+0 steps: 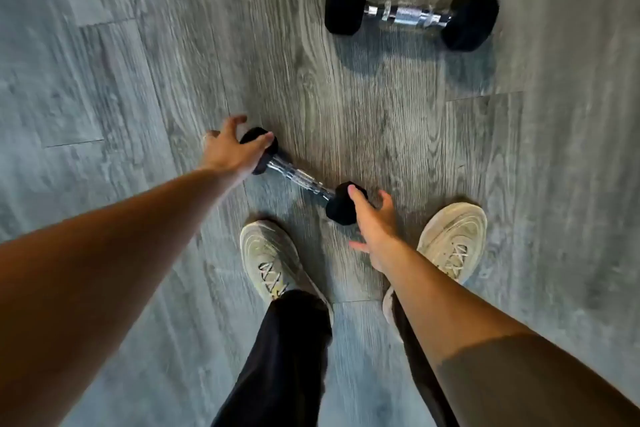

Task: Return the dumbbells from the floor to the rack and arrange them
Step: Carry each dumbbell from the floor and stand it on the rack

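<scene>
Dumbbells on the grey wood floor (138, 80): small dumbbell (300, 177) lying aslant just ahead of the pale shoes (268, 258), larger dumbbell (412, 12) well apart, farther out. Left hand (230, 149) spread over the far black head, thumb resting on it, fingers loose, nothing grasped yet. Right hand (375, 222) likewise uncurled, fingertips touching the near head. Probably one hand per end for a level lift. No rack in sight.
</scene>
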`<state>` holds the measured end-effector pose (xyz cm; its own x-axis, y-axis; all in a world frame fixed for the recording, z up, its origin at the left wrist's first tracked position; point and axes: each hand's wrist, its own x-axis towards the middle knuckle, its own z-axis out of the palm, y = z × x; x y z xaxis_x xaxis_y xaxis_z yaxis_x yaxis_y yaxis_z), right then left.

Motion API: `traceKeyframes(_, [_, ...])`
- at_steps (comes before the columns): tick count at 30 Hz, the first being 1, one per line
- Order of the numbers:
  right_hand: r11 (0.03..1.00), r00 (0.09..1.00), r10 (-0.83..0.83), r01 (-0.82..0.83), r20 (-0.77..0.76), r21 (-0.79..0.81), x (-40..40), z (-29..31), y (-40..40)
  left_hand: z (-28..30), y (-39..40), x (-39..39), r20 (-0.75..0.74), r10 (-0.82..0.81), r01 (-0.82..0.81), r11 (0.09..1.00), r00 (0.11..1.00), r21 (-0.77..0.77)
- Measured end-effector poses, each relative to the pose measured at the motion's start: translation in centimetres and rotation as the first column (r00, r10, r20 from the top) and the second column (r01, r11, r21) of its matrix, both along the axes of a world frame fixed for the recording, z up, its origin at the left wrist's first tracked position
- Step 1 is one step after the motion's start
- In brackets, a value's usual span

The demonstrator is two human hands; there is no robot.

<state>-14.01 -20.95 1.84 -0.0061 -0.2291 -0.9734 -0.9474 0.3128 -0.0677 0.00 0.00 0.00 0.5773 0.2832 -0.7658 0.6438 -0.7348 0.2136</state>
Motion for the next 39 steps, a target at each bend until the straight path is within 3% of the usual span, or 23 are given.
traceKeyframes(2, [0.993,0.993,-0.114,0.115,0.025,-0.025,0.4,-1.2,0.3,-1.2,-0.4,0.8,-0.023,-0.030,0.030,0.999,0.999,0.030])
traceKeyframes(6, [0.941,0.941,-0.337,0.338,0.031,-0.013,0.8,-2.6,2.1,-2.3,-0.5,1.2,-0.173,0.085,-0.105,0.988,0.981,-0.112])
traceKeyframes(9, [0.956,0.956,-0.293,0.293,-0.002,-0.018,1.5,-2.6,2.8,-2.1,-0.6,1.3,-0.178,0.053,-0.074,0.991,0.983,-0.111])
traceKeyframes(15, [0.980,0.981,-0.195,0.194,-0.008,-0.042,2.3,2.3,0.4,3.4,-1.6,0.1,-0.197,0.193,-0.215,0.972,0.961,-0.100])
traceKeyframes(23, [0.981,0.979,-0.195,0.196,0.063,-0.008,2.4,22.8,-6.2,25.3,-7.1,-0.1,-0.217,0.171,-0.213,0.959,0.961,-0.186])
traceKeyframes(31, [0.918,0.904,-0.393,0.396,0.167,0.013,-3.3,49.5,-16.0,53.0,-21.1,-0.5,-0.163,-0.122,0.087,0.974,0.979,-0.207])
traceKeyframes(39, [0.809,0.781,-0.561,0.588,0.275,-0.018,-13.2,64.0,-27.6,68.7,-38.0,-7.2,-0.066,-0.424,0.383,0.866,0.903,-0.320])
